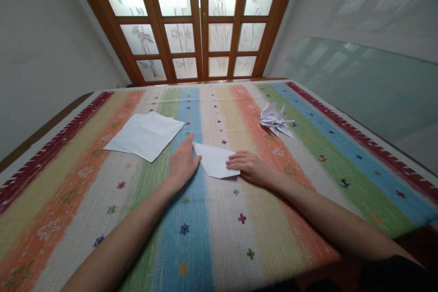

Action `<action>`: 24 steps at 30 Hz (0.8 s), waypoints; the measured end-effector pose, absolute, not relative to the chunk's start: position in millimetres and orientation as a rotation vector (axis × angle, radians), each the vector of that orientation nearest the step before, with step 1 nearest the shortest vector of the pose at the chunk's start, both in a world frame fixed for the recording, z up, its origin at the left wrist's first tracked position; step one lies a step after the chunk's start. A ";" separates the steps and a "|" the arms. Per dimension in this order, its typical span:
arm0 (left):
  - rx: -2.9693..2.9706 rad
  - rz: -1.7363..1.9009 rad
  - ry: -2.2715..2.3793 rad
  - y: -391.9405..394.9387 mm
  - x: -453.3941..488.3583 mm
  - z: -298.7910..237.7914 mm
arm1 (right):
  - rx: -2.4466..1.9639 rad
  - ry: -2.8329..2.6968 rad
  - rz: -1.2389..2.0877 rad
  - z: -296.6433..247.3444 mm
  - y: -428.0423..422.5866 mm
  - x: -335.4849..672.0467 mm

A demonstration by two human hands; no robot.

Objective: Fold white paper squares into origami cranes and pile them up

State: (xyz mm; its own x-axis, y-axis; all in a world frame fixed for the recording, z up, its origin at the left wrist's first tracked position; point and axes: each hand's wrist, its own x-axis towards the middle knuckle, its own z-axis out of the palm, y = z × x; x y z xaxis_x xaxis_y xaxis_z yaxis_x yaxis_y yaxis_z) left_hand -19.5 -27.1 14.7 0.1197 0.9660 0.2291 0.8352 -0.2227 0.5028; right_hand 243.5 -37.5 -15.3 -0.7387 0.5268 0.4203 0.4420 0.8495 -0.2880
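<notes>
A white sheet of paper (215, 160), folded into a pointed, many-sided shape, is on the striped tablecloth in front of me. My left hand (184, 160) is beside its left end, fingers stretched forward and thumb apart, the thumb near or touching the paper's edge. Across the right end lie the fingers of my right hand (249, 167), close together and holding the paper; its thumb is hidden. Further left, loose white sheets (147, 134) overlap in a flat pile. To the right stands a cluster of folded white paper cranes (274, 121).
A tablecloth (185, 246) with coloured stripes and small printed figures covers the table. Beyond its far edge are wooden doors (201, 23) with frosted panes. Pale walls rise on both sides, with a greenish glass-like panel (362, 86) on the right.
</notes>
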 end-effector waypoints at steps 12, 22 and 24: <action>2.728 0.129 1.291 -27.2 -26.3 -3.4 | -1.202 -2.313 0.479 -0.6 -28.3 228.4; 2.690 0.185 1.403 -34.5 -16.3 -3.2 | -1.333 -2.295 0.266 -11.1 -10.4 216.0; 2.716 0.153 1.390 -36.0 -16.0 -2.6 | -1.420 -2.267 0.190 -11.8 -11.1 224.3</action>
